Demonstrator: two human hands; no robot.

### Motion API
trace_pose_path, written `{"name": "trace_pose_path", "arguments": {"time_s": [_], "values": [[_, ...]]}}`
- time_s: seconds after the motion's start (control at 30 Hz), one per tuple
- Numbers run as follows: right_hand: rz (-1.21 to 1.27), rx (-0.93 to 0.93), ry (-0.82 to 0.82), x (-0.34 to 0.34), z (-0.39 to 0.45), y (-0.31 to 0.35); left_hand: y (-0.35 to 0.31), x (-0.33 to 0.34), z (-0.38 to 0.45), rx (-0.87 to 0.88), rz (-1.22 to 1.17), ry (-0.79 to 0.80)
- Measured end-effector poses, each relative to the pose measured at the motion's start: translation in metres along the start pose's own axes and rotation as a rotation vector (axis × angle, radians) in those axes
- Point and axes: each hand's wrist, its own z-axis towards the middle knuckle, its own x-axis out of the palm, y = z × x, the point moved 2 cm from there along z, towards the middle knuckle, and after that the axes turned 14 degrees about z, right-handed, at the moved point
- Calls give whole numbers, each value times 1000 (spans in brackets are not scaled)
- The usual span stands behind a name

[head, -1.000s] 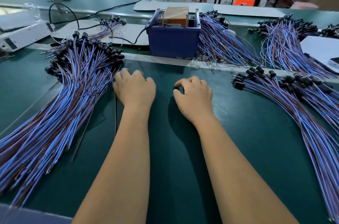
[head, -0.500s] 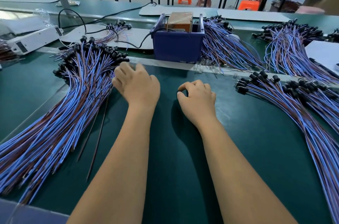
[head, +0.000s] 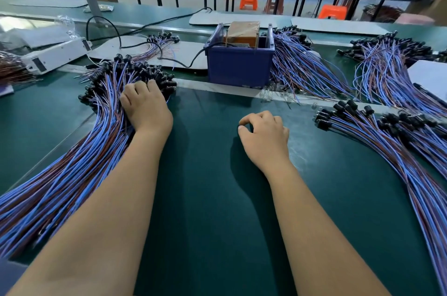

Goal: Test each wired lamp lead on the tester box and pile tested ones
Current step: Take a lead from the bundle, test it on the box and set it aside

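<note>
Left hand (head: 146, 108) resting on lead pile (head: 72, 150), fingers (head: 139, 88) curled down among black sockets, likely picking one; actual grip not discernible. Right hand (head: 263, 136) idle on bench (head: 208, 198), fingers loosely curled, holding nothing. Tester box (head: 239, 63) ahead of both hands, between them.

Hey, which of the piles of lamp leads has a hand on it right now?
The big pile on the left: the left hand rests on its black lamp-holder end. The right hand touches no pile.

bare forearms, no sleeves, hands (head: 147, 106) ungloved
</note>
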Motion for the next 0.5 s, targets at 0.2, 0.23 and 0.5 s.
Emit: {"name": "trace_pose_path", "arguments": {"time_s": [0.2, 0.23, 0.5], "values": [[12, 5, 8, 0, 0, 1, 0, 2, 2, -5, 22, 11], [10, 7, 9, 0, 0, 0, 0, 3, 2, 9, 19, 0], [37, 21, -12, 1, 2, 0, -2, 4, 4, 83, -57, -20]]}}
